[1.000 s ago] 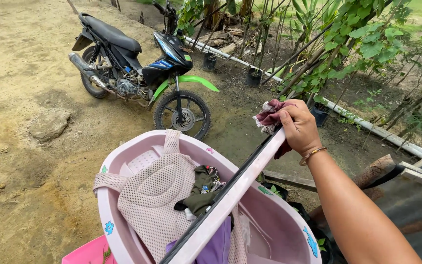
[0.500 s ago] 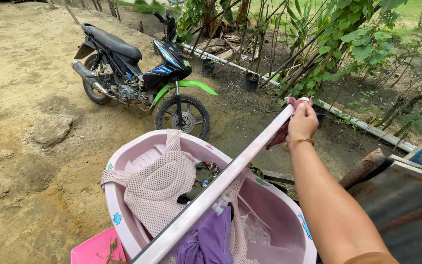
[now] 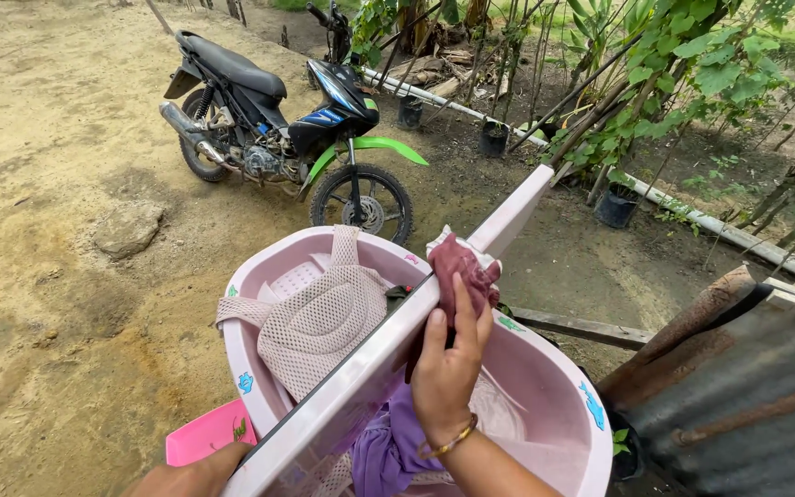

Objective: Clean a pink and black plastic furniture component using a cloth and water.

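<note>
My right hand (image 3: pixel 448 364) presses a dark red cloth (image 3: pixel 462 264) against a long pale pink flat panel (image 3: pixel 388 354) that slants over a pale pink plastic tub (image 3: pixel 554 433). My left hand (image 3: pixel 190 479) shows at the bottom edge, at the panel's near end, apparently holding it. Inside the tub lie a pink mesh sling (image 3: pixel 319 317), a dark green garment (image 3: pixel 397 294) and a purple cloth (image 3: pixel 388 446).
A black, blue and green motorbike (image 3: pixel 292 138) stands on the sandy ground behind the tub. A flat stone (image 3: pixel 129 227) lies to the left. Black plant pots (image 3: pixel 616 204), a white pipe and shrubs line the right. A bright pink container (image 3: pixel 206 433) sits under the tub; rusty sheet metal (image 3: pixel 747 387) is at right.
My right hand slid the red cloth back along the panel from its far end to its middle. My left hand came into view at the bottom. The view shifted slightly.
</note>
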